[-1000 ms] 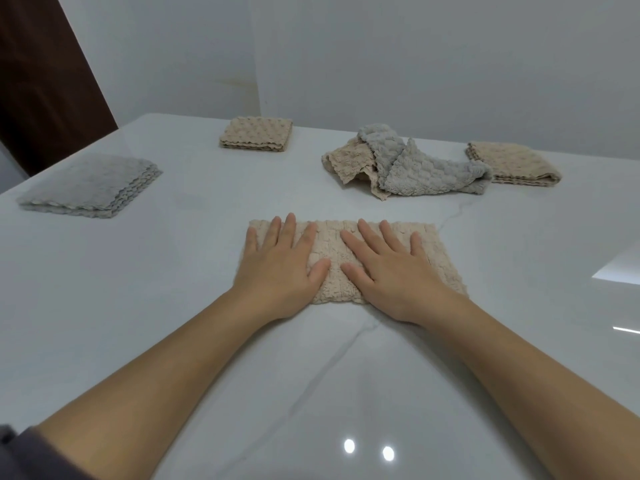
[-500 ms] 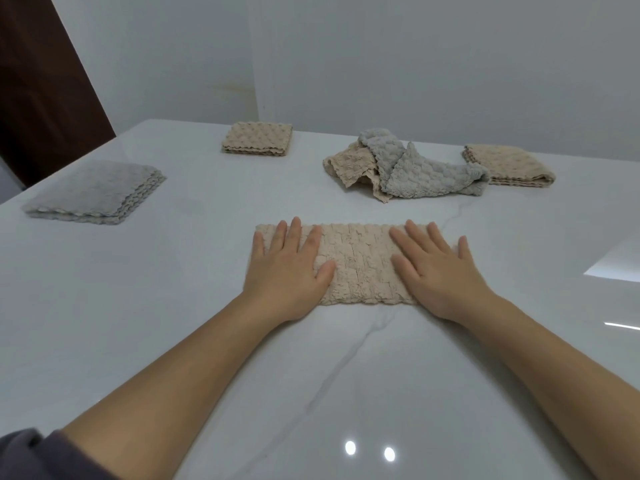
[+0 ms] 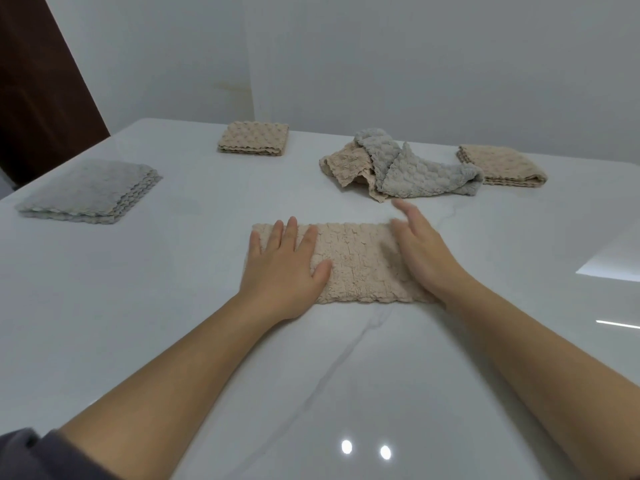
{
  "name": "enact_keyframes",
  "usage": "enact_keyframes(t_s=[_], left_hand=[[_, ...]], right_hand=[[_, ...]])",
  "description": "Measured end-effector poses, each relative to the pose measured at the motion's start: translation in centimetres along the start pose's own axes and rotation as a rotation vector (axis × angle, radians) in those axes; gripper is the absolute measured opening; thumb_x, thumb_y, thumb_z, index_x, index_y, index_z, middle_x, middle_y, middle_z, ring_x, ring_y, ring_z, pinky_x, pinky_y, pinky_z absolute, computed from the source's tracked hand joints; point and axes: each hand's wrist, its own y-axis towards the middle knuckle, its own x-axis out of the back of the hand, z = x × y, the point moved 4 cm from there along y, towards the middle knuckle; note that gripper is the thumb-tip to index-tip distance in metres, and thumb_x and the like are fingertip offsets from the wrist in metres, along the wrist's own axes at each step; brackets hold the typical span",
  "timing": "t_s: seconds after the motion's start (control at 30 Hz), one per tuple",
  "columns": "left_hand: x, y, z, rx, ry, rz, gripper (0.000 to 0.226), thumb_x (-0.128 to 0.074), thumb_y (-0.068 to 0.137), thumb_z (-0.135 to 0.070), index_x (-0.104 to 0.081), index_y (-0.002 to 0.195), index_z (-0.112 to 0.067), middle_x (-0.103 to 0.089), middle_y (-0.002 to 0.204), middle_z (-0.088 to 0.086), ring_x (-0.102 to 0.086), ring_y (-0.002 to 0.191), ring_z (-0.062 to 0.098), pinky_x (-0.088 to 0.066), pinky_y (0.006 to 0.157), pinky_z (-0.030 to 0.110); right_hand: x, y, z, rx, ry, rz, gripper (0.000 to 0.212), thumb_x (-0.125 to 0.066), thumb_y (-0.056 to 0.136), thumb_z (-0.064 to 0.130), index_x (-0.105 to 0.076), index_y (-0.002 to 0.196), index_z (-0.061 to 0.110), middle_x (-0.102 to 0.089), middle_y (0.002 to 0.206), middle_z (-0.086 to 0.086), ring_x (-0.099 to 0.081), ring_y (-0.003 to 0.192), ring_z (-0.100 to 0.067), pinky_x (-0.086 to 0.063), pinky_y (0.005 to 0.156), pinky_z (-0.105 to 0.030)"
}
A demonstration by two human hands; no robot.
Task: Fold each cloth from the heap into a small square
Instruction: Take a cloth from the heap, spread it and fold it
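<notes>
A beige textured cloth (image 3: pixel 360 261) lies folded into a long strip on the white table (image 3: pixel 138 306) in front of me. My left hand (image 3: pixel 284 268) presses flat on its left end, fingers straight and spread. My right hand (image 3: pixel 420 249) is at the strip's right end, tilted onto its edge with fingers straight and slightly blurred. Behind, the heap (image 3: pixel 398 168) holds a grey cloth draped over a beige one.
A folded beige square (image 3: pixel 254 138) sits at the back centre-left. A folded beige cloth (image 3: pixel 502 164) lies at the back right, beside the heap. A stack of folded grey cloths (image 3: pixel 91 190) is at the left. A dark door stands at the far left.
My right hand has slid from the strip's middle to its right end and tilted up onto its edge. The left hand has stayed pressed on the left end.
</notes>
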Motion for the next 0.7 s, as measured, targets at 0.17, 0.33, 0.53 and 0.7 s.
enact_keyframes(t_s=[0.17, 0.33, 0.53, 0.7], left_hand=[[0.0, 0.0, 0.0, -0.005, 0.005, -0.011, 0.067, -0.013, 0.097, -0.056, 0.002, 0.155, -0.027, 0.008, 0.163, 0.006, 0.009, 0.149, 0.023, 0.005, 0.118, 0.052], [0.0, 0.0, 0.0, 0.000, -0.003, -0.003, 0.067, -0.012, 0.097, -0.056, 0.003, 0.155, -0.027, 0.009, 0.163, 0.005, 0.010, 0.149, 0.023, 0.006, 0.119, 0.051], [1.0, -0.1, -0.3, 0.039, -0.014, -0.012, 0.065, -0.014, 0.098, -0.053, -0.003, 0.155, -0.024, 0.003, 0.163, 0.006, 0.007, 0.149, 0.023, 0.007, 0.117, 0.057], [4.4, 2.3, -5.5, 0.035, -0.041, -0.329, 0.057, -0.025, 0.098, -0.034, -0.017, 0.152, -0.015, -0.018, 0.160, 0.006, -0.007, 0.149, 0.025, 0.001, 0.117, 0.058]], right_hand=[[-1.2, 0.2, -0.5, 0.031, -0.244, 0.078, 0.047, -0.030, 0.103, 0.034, -0.033, 0.147, 0.018, -0.039, 0.149, -0.002, -0.020, 0.146, -0.026, -0.012, 0.119, -0.047], [-1.6, 0.7, -1.4, 0.025, -0.497, 0.162, 0.054, -0.024, 0.104, 0.039, -0.022, 0.153, 0.019, -0.013, 0.162, 0.001, 0.002, 0.150, -0.020, 0.003, 0.120, -0.044], [-2.5, 0.6, -2.3, 0.012, -0.709, 0.199, 0.058, -0.018, 0.102, 0.045, -0.016, 0.155, 0.021, -0.009, 0.163, 0.000, 0.002, 0.150, -0.023, 0.000, 0.120, -0.048], [-2.6, 0.6, -2.5, 0.015, -0.724, 0.191, 0.058, -0.018, 0.102, 0.045, -0.016, 0.155, 0.020, -0.010, 0.163, -0.001, 0.000, 0.150, -0.023, 0.000, 0.120, -0.048]])
